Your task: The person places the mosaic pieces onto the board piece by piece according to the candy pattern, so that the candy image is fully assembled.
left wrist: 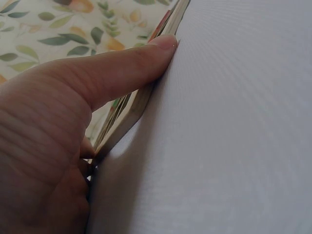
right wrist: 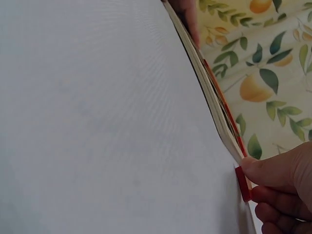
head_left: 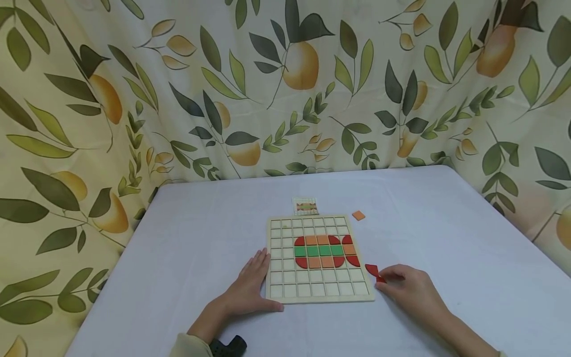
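Observation:
A pale wooden grid board (head_left: pixel 312 291) lies on the table, with red, orange and green tiles (head_left: pixel 324 251) set in rows across its middle and right. My left hand (head_left: pixel 250 285) rests against the board's left side, fingers straight, its thumb (left wrist: pixel 131 68) along the near edge. Just off the board's right edge, my right hand (head_left: pixel 412 290) pinches a small red tile (right wrist: pixel 243 184) between thumb and fingers. Another red tile with a curved side (head_left: pixel 371 269) lies right beside those fingertips, partly overlapping in view. The held tile's full outline is hidden by the fingers.
Behind the board lies a small pattern card (head_left: pixel 306 206) showing a similar coloured design. A loose orange tile (head_left: pixel 359 215) sits past the board's far right corner. The white-covered table (head_left: pixel 200 223) meets a leaf-and-fruit patterned curtain (head_left: pixel 285 124) at the back and sides.

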`<state>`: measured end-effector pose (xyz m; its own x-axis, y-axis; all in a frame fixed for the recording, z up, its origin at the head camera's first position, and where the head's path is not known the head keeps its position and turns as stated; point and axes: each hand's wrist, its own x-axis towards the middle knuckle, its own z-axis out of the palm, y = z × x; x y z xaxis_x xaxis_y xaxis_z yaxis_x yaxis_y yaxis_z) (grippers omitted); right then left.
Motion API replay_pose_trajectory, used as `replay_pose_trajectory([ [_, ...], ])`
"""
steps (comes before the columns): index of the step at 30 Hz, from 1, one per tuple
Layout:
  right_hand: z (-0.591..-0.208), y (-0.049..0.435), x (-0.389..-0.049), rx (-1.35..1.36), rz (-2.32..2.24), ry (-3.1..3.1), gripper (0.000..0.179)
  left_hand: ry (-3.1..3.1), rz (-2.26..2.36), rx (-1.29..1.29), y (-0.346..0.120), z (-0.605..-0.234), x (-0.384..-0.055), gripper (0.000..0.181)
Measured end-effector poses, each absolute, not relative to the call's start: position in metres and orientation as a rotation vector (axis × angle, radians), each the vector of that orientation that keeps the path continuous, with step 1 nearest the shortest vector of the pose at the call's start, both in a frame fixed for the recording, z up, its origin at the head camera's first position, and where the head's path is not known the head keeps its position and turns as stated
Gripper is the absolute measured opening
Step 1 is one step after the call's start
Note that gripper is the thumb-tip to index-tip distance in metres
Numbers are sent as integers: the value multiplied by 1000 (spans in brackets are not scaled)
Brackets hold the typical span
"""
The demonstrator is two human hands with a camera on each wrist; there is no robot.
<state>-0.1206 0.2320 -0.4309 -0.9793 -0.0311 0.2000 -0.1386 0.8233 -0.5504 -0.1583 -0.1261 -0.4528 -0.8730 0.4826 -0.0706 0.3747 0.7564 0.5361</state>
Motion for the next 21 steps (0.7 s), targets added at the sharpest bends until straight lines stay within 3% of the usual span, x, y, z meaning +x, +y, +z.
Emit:
replay_pose_trajectory([
  [15,-439,254,-130,86,841,-2745,25,2752,782,697,-128,-452,-158,122],
  [21,-438,263,-133,95,911,-2843,45,2751,782,708,-127,-452,-158,122],
])
